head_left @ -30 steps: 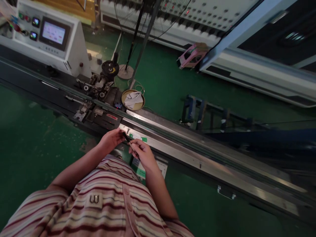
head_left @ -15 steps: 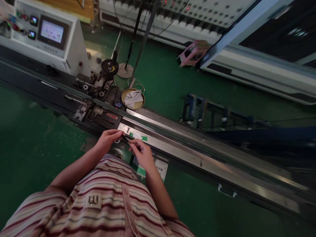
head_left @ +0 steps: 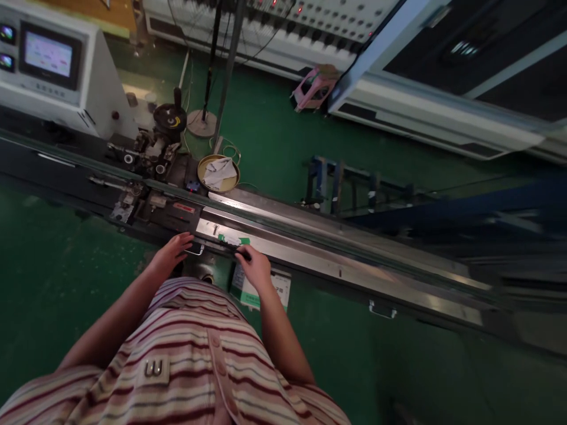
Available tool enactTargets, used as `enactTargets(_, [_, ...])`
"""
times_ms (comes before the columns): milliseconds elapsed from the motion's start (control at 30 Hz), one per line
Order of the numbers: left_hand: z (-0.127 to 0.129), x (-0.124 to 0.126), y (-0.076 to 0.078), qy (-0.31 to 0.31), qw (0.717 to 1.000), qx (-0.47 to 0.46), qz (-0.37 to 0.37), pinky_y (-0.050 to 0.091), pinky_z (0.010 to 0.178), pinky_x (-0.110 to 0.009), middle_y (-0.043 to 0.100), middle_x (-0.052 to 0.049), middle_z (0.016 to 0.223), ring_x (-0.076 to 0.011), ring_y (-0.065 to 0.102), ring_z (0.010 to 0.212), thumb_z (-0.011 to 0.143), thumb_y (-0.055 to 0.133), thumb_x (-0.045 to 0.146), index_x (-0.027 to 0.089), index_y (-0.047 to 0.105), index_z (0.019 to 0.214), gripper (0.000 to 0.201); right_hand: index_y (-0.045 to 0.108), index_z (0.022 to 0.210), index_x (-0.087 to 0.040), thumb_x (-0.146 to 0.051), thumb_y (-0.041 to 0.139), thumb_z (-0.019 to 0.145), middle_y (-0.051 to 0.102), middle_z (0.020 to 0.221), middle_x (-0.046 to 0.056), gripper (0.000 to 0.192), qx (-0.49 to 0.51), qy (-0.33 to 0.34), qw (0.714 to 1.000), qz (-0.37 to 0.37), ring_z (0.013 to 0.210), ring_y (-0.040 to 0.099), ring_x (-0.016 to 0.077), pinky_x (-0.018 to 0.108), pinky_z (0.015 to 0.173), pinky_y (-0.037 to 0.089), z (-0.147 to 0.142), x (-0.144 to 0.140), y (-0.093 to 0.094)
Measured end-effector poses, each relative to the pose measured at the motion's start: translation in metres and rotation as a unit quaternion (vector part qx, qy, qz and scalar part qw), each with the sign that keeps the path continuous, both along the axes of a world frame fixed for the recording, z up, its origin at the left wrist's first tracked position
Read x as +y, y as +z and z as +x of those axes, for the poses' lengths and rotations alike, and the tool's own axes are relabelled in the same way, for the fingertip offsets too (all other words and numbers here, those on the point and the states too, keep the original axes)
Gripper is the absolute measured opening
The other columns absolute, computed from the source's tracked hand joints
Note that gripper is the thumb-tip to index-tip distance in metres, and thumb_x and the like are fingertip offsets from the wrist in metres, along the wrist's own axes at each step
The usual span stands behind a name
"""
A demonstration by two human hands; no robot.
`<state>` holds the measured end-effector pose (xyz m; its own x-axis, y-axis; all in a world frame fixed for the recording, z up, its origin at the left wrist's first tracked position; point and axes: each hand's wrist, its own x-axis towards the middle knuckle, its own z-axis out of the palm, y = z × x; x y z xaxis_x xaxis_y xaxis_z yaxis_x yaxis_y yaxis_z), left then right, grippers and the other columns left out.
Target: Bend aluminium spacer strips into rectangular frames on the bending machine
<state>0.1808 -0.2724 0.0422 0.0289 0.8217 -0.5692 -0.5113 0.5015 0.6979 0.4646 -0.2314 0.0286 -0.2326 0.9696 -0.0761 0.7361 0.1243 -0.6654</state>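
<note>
Right hand (head_left: 256, 268) pinches a seemingly slim dark piece (head_left: 229, 245) jutting toward the unclenched left hand (head_left: 172, 255); round tray (head_left: 225, 187) holds white cloth (head_left: 219, 172).

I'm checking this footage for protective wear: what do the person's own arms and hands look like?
The left hand and right hand are ungloved, and no watch or bracelet shows. The arms are bare below the short sleeves of a top striped in pale pink or cream, dark red and grey. Rings would be too small to tell.
</note>
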Motion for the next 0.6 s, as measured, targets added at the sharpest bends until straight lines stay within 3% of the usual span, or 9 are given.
enactTargets(167, [-0.020, -0.004, -0.015, 0.089, 0.995, -0.018, -0.044, 0.048, 0.081, -0.029, 0.071, -0.009, 0.116, -0.0183, 0.065, 0.101, 0.093, 0.057, 0.037, 0.019, 0.069, 0.110, 0.028, 0.070, 0.100, -0.019, -0.023, 0.052, 0.092, 0.068, 0.104, 0.011, 0.020, -0.087, -0.008, 0.991, 0.105, 0.102, 0.056, 0.0259, 0.040, 0.093, 0.046, 0.015, 0.025, -0.049])
enactTargets(267, [-0.019, 0.000, -0.016, 0.122, 0.988, -0.069, -0.064, 0.049, 0.073, -0.026, 0.073, -0.008, 0.097, -0.0146, 0.066, 0.083, 0.098, 0.048, 0.033, 0.015, 0.071, 0.104, 0.029, 0.071, 0.107, -0.019, -0.021, 0.050, 0.093, 0.064, 0.113, 0.012, 0.025, -0.122, -0.011, 0.979, 0.164, 0.108, 0.052, 0.0267, 0.041, 0.096, 0.044, 0.005, 0.042, -0.060])
enactTargets(400, [-0.012, 0.003, -0.011, 0.109, 0.987, -0.099, -0.064, 0.050, 0.068, -0.023, 0.071, -0.006, 0.087, -0.0117, 0.064, 0.074, 0.098, 0.047, 0.024, 0.012, 0.071, 0.100, 0.027, 0.068, 0.118, -0.017, -0.025, 0.052, 0.093, 0.059, 0.123, 0.015, 0.031, -0.122, -0.042, 0.973, 0.190, 0.113, 0.049, 0.0272, 0.042, 0.100, 0.043, -0.002, 0.053, -0.067])
enactTargets(500, [-0.010, 0.000, -0.011, 0.112, 0.988, -0.097, -0.051, 0.050, 0.068, -0.022, 0.070, -0.006, 0.084, -0.0117, 0.064, 0.073, 0.096, 0.050, 0.024, 0.012, 0.071, 0.098, 0.024, 0.069, 0.116, -0.016, -0.031, 0.048, 0.097, 0.060, 0.121, 0.015, 0.032, -0.068, -0.082, 0.972, 0.208, 0.114, 0.051, 0.0247, 0.041, 0.102, 0.044, 0.008, 0.046, -0.076])
enactTargets(600, [-0.010, -0.002, -0.016, 0.157, 0.980, -0.103, -0.058, 0.050, 0.064, -0.021, 0.068, -0.005, 0.079, -0.0106, 0.063, 0.068, 0.096, 0.051, 0.026, 0.013, 0.069, 0.095, 0.023, 0.069, 0.114, -0.016, -0.035, 0.046, 0.098, 0.060, 0.125, 0.014, 0.034, -0.049, -0.113, 0.966, 0.226, 0.118, 0.051, 0.0234, 0.041, 0.105, 0.043, 0.027, 0.036, -0.086])
